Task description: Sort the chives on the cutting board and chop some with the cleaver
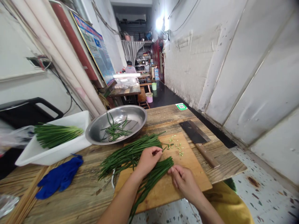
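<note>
- Chives (155, 175) lie in a front bundle on the cutting board (196, 180), under the left wrist and between the two hands, their even ends beside the right fingertips.
- Left hand (148, 160): above that bundle, thumb and forefinger drawn together beside a short green bit; whether they grip it, I cannot tell.
- Right hand (184, 179): fingers curled, thumb against forefinger, right at the bundle's ends; I cannot tell whether a stalk is pinched there.
- A larger pile of chives (130, 152) lies just beyond the left hand, partly off the board.
- Chopped bits (178, 147), pale and green, are scattered on the board beyond both hands.
- A cleaver (198, 141) lies flat on the table (88, 183), beyond the right hand and off to its right, handle toward the person.
- Past the left hand and the larger pile, a metal bowl (137, 116) holds loose green stalks (116, 129).
- Well to the left of the left hand, a white bin (72, 146) holds another bundle (56, 135); nearer the person lie a blue glove (61, 177) and wooden sticks (28, 199).
- Far beyond both hands, another person (130, 67) is at a second table (126, 91).
</note>
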Action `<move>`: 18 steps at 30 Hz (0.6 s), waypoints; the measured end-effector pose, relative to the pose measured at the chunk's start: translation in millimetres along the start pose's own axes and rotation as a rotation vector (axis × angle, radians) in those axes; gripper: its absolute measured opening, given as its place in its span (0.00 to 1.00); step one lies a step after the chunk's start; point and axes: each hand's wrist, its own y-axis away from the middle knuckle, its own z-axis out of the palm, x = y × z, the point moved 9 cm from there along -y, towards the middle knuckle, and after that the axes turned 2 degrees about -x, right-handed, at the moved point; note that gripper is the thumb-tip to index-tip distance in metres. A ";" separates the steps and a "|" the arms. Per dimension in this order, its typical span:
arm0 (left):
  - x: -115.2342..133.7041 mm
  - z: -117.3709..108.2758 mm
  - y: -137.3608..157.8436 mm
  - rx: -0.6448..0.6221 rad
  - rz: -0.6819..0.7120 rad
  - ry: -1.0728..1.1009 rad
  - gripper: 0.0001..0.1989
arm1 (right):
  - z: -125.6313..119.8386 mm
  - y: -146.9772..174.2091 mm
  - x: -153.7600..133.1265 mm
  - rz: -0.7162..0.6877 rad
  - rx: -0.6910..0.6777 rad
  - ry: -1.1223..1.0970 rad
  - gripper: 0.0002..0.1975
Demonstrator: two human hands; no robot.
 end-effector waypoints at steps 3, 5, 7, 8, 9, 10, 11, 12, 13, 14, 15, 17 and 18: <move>1.8 -0.3 0.2 0.003 -0.002 0.002 0.11 | 1.1 0.0 1.5 0.013 -0.009 -0.014 0.19; 0.6 -0.8 -0.2 0.003 -0.012 0.003 0.11 | 1.1 0.1 1.4 0.016 -0.010 -0.025 0.19; -1.2 -2.6 -0.4 0.013 -0.026 0.006 0.11 | 1.3 0.2 0.0 0.018 -0.015 -0.040 0.19; -1.7 -3.4 -0.4 0.017 -0.033 0.005 0.11 | 1.4 0.2 -0.8 0.021 -0.018 -0.047 0.19; -1.8 -4.1 -0.3 0.020 -0.037 0.001 0.11 | 1.6 0.2 -1.4 0.025 -0.022 -0.054 0.19; -1.5 -4.5 -0.2 0.020 -0.040 -0.003 0.11 | 1.9 0.2 -1.8 0.030 -0.025 -0.061 0.19; -0.8 -4.9 -0.1 0.021 -0.041 -0.004 0.11 | 2.2 0.2 -2.0 0.033 -0.028 -0.067 0.20; -0.1 -5.1 -0.1 0.020 -0.041 -0.004 0.11 | 2.4 0.2 -1.9 0.036 -0.029 -0.073 0.20; 0.4 -5.3 -0.2 0.020 -0.042 -0.004 0.11 | 2.7 0.2 -1.5 0.039 -0.030 -0.077 0.20; 0.7 -5.5 -0.3 0.022 -0.042 -0.004 0.11 | 2.9 0.2 -1.0 0.041 -0.031 -0.081 0.20; 0.7 -5.6 -0.5 0.022 -0.042 -0.004 0.11 | 3.2 0.2 -0.6 0.042 -0.032 -0.084 0.20; -0.1 -5.4 -0.8 0.019 -0.041 -0.003 0.11 | 3.4 0.2 -0.3 0.043 -0.032 -0.082 0.20; -0.9 -5.4 -0.9 0.018 -0.042 -0.002 0.11 | 3.4 0.2 -0.5 0.043 -0.031 -0.080 0.21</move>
